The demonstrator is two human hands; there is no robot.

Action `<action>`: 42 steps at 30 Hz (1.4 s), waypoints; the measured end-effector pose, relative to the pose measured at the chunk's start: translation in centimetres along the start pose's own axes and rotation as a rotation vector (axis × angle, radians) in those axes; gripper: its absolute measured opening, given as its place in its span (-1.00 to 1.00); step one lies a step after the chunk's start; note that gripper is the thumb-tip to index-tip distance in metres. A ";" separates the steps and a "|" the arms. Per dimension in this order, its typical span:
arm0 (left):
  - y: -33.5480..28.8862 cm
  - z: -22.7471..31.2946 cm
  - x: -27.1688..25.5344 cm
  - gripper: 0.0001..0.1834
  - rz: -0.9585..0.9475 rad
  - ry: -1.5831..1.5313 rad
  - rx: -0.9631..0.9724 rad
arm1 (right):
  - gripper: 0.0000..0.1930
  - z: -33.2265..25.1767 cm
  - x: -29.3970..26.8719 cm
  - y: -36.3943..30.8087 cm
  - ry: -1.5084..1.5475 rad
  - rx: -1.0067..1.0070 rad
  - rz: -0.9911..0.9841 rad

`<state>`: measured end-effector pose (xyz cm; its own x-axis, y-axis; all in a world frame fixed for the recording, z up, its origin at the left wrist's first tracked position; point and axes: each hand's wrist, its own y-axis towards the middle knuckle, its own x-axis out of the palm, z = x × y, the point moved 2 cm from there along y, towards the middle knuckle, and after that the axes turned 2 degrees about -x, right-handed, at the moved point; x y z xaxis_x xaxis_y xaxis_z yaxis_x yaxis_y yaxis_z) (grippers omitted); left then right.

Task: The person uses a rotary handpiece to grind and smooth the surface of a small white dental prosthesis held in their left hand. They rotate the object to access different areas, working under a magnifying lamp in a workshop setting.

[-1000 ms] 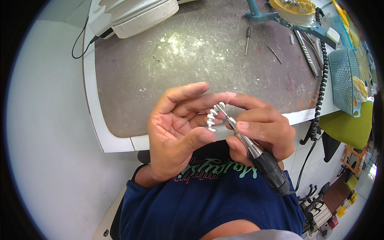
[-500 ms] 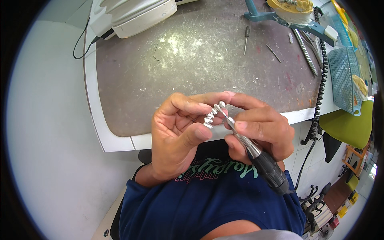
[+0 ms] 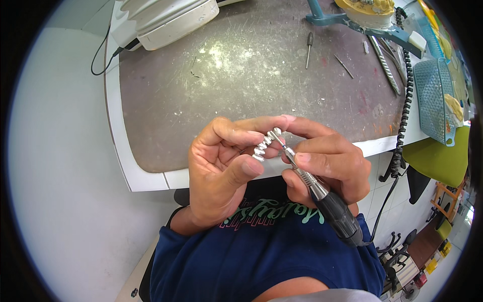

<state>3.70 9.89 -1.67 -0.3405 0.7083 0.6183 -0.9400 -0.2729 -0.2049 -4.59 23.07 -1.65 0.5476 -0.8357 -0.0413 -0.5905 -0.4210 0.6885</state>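
Note:
Between the thumb and fingers of my left hand [image 3: 216, 166] I hold a silvery metal dental bridge [image 3: 263, 145], a curved row of several tooth-shaped units. My right hand [image 3: 334, 163] is closed around a rotary handpiece [image 3: 329, 199] with a metal nose and black body, gripped like a pen. Its thin bur tip points up and left, at the upper end of the bridge; whether it touches the metal cannot be made out. The fingertips of both hands meet just above the bridge. Both hands are over the near edge of the workbench [image 3: 171, 110].
On the bench lie a dark-headed bur [image 3: 309, 48], a thin metal rod [image 3: 344, 66] and metal instruments [image 3: 385, 65]. A blue articulator [image 3: 329, 19] carries a yellow dental cast [image 3: 370, 7]. A coiled black cord [image 3: 406, 95] runs beside a blue basket [image 3: 433, 100]. A white machine [image 3: 173, 25] stands far left.
The bridge has shifted and tilted slightly left in my left hand, whose thumb moved a little the same way. My right hand and the handpiece are almost unmoved.

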 end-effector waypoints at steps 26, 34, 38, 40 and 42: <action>-0.1 -0.3 -0.3 -0.46 0.002 -0.002 0.014 | -0.74 0.1 0.0 -0.2 -0.006 0.005 0.008; 0.2 -0.8 -0.5 -0.28 -0.089 -0.142 0.077 | -0.74 0.0 0.0 0.0 -0.042 -0.016 0.000; 0.3 -1.1 -0.6 -0.32 -0.137 -0.174 0.131 | -0.74 0.0 0.0 -0.1 -0.030 -0.001 0.003; 0.2 -0.6 0.1 -0.21 -0.028 -0.086 0.052 | -0.74 -0.1 0.0 0.1 -0.037 0.009 0.001; 0.1 -0.5 0.1 -0.14 0.026 -0.037 0.005 | -0.74 -0.1 0.0 0.1 -0.029 0.011 -0.006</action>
<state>3.52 10.29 -1.99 -0.3638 0.6764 0.6404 -0.9306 -0.2944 -0.2177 -4.59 23.11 -1.50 0.5336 -0.8431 -0.0669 -0.5939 -0.4298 0.6800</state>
